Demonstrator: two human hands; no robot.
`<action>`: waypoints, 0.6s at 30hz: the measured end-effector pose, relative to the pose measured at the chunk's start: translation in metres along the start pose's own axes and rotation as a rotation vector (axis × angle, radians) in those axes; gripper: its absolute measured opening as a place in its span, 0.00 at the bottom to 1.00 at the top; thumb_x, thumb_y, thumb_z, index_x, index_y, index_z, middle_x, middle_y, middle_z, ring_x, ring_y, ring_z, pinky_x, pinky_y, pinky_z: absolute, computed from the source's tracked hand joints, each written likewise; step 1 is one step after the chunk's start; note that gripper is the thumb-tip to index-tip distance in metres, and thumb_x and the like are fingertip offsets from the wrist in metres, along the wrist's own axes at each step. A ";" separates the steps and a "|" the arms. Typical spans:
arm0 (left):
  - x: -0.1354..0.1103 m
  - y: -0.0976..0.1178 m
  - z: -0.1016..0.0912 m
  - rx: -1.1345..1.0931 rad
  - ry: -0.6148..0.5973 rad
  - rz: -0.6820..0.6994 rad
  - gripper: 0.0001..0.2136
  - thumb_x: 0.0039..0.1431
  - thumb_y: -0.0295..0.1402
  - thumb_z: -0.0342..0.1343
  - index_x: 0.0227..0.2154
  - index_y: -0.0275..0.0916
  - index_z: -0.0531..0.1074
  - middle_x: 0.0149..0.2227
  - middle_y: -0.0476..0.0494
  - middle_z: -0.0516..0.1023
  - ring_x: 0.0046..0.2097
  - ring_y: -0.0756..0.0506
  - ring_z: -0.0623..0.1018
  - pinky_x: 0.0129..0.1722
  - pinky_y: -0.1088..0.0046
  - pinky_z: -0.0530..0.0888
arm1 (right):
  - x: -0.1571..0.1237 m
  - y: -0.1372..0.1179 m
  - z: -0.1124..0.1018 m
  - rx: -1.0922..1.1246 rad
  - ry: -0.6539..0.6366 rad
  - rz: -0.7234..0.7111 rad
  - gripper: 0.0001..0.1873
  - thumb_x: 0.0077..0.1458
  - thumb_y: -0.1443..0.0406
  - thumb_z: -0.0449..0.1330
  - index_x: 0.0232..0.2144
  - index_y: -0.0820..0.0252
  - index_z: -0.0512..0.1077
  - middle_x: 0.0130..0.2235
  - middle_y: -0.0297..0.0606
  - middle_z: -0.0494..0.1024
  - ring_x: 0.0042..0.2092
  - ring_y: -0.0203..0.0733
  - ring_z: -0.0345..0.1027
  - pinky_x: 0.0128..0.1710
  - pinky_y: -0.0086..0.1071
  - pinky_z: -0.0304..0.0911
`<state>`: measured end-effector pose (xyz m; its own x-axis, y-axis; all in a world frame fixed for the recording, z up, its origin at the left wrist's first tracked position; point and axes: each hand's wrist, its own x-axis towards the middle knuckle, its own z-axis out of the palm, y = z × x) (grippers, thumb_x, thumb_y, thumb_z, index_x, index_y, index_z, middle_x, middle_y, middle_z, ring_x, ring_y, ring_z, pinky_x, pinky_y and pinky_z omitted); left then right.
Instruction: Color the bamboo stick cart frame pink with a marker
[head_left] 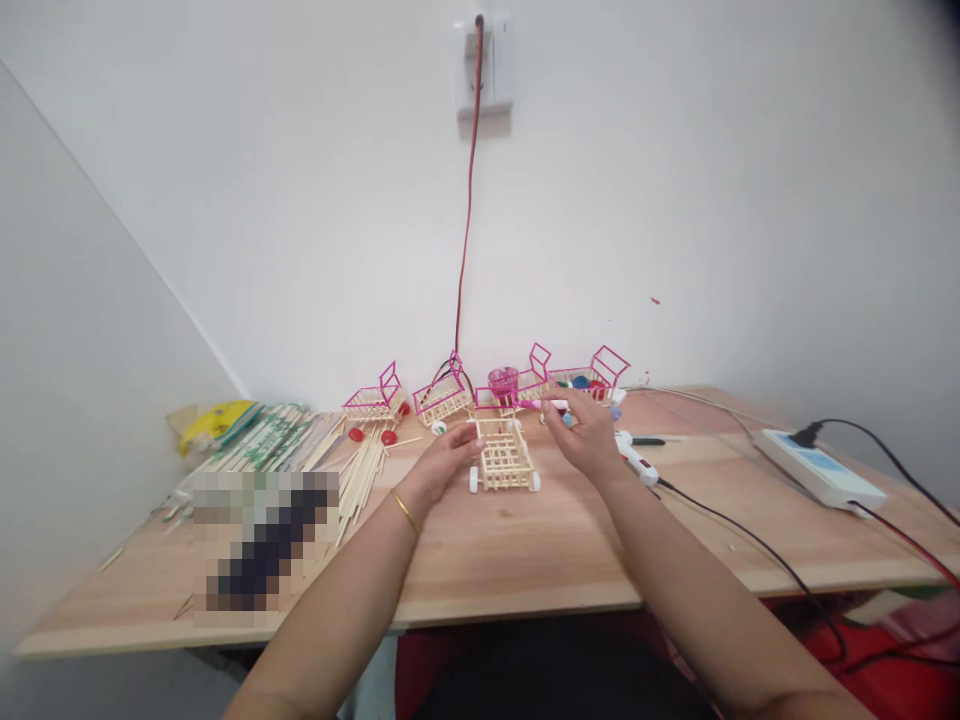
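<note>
Stick cart [504, 457] stood on bench [525, 560], white wheels down. Left hand [442, 462] touched cart's left side, grip loose. Right hand [585, 430] just right of cart, grip pinched pink stick [541, 404].

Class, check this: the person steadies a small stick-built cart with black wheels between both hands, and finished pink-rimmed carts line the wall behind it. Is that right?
Not quite: the wheels of the small cart are white, not black, as the head view shows. The rest stands: the left hand and right hand flank it, and pink-rimmed carts line the wall.

Cart [504, 456] on table [570, 550] — between hands
</note>
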<state>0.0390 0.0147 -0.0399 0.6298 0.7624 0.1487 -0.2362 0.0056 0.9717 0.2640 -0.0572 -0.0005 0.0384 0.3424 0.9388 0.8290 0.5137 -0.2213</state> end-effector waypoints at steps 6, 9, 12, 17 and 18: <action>-0.001 0.001 0.000 0.007 0.013 -0.004 0.24 0.48 0.40 0.70 0.48 0.39 0.76 0.54 0.35 0.77 0.57 0.36 0.74 0.61 0.55 0.63 | -0.001 0.000 -0.001 0.077 0.049 0.137 0.09 0.63 0.60 0.57 0.39 0.56 0.75 0.38 0.40 0.82 0.37 0.44 0.77 0.37 0.37 0.71; -0.001 0.001 0.000 0.015 0.017 -0.002 0.24 0.48 0.40 0.70 0.48 0.39 0.76 0.54 0.36 0.77 0.57 0.36 0.74 0.61 0.55 0.63 | -0.001 -0.001 -0.001 0.105 0.048 0.182 0.10 0.63 0.59 0.56 0.41 0.56 0.75 0.39 0.41 0.82 0.36 0.44 0.77 0.36 0.36 0.72; -0.001 0.001 0.000 0.014 0.010 -0.005 0.25 0.48 0.40 0.70 0.49 0.39 0.76 0.54 0.35 0.77 0.57 0.36 0.74 0.61 0.55 0.64 | -0.001 -0.003 -0.001 0.114 0.042 0.153 0.11 0.64 0.60 0.56 0.43 0.56 0.75 0.43 0.43 0.82 0.42 0.46 0.78 0.41 0.38 0.72; 0.001 0.000 0.000 0.005 -0.003 -0.005 0.25 0.48 0.40 0.70 0.50 0.38 0.75 0.54 0.35 0.77 0.56 0.36 0.74 0.60 0.56 0.64 | -0.002 -0.009 0.003 0.138 -0.041 0.088 0.12 0.65 0.62 0.55 0.48 0.56 0.73 0.46 0.43 0.81 0.48 0.47 0.76 0.48 0.41 0.71; 0.001 -0.001 0.000 0.006 -0.005 0.000 0.25 0.48 0.40 0.70 0.50 0.38 0.75 0.54 0.35 0.77 0.56 0.36 0.74 0.60 0.56 0.64 | -0.002 -0.010 0.004 0.144 -0.067 0.075 0.13 0.65 0.62 0.55 0.49 0.55 0.73 0.47 0.43 0.81 0.48 0.47 0.76 0.48 0.41 0.70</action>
<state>0.0395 0.0156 -0.0405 0.6338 0.7588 0.1500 -0.2320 0.0015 0.9727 0.2536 -0.0599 -0.0014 0.0554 0.4332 0.8996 0.7367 0.5904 -0.3296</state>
